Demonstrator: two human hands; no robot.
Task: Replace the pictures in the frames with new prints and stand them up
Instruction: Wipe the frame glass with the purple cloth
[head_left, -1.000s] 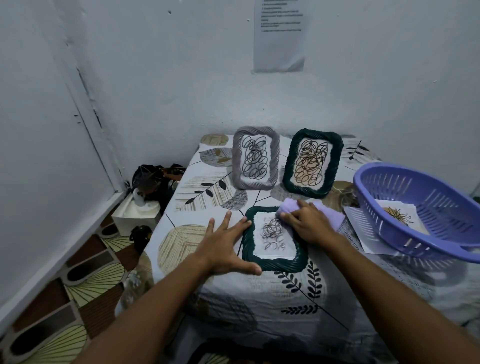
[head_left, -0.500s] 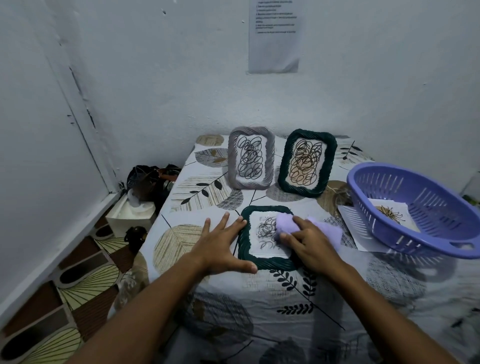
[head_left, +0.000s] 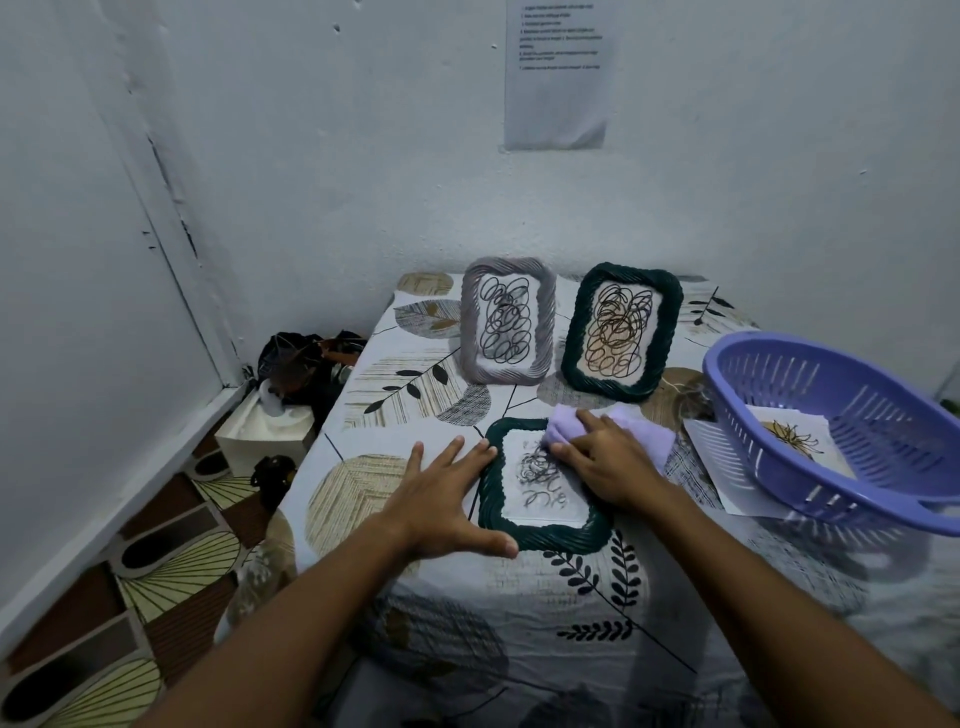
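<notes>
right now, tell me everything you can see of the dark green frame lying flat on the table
The flat green frame is a rounded rectangle with a dark green, rope-like twisted border. It lies face up on the leaf-print tablecloth, in front of two standing frames. It holds a white print with a dark scribble. The left hand rests flat against its left edge, thumb along the near corner. The right hand presses a lilac cloth onto its upper right part.

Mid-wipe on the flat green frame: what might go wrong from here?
1. The left hand only rests flat against the flat green frame, so a firm push by the right hand with the purple cloth may slide it.
2. The two standing frames, grey and green, stand just behind the cloth; a long stroke might topple them.
3. The purple basket overhangs loose paper by the right forearm.
</notes>
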